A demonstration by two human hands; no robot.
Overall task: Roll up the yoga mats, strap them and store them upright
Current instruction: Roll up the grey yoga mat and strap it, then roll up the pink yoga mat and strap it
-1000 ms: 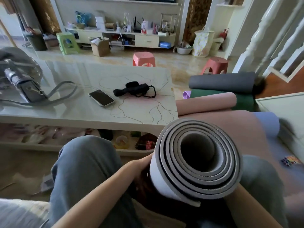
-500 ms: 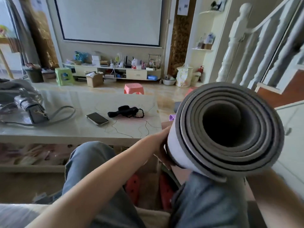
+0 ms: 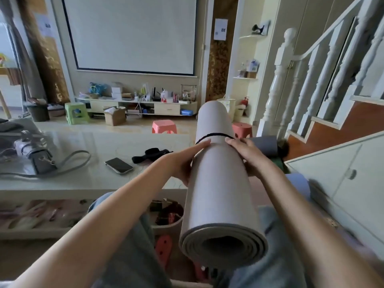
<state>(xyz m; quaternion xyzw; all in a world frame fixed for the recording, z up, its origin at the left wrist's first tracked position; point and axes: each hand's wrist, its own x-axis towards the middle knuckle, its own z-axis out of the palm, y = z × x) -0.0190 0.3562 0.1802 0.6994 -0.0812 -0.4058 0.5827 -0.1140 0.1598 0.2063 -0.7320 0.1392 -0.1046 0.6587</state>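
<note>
A pale grey rolled yoga mat (image 3: 218, 179) lies lengthwise across a seated person's lap, its coiled near end facing the camera and its far end reaching past the low table (image 3: 83, 183) on the left. Rolling looks complete; a thin black strap (image 3: 216, 134) circles the far part, but upright storage remains. The left hand (image 3: 182, 161) and right hand (image 3: 247, 154) cup the roll's sides, fingers spread along it just below the strap.

I see a pale grey-lilac rolled mat (image 3: 218, 183) with a thin black band (image 3: 216, 134) around it, a dark grey mat (image 3: 265, 144) behind, pink stools (image 3: 164, 126), a green stool (image 3: 76, 112), a black phone (image 3: 118, 165) and black straps (image 3: 151, 155) on the pale table (image 3: 83, 179)
</note>
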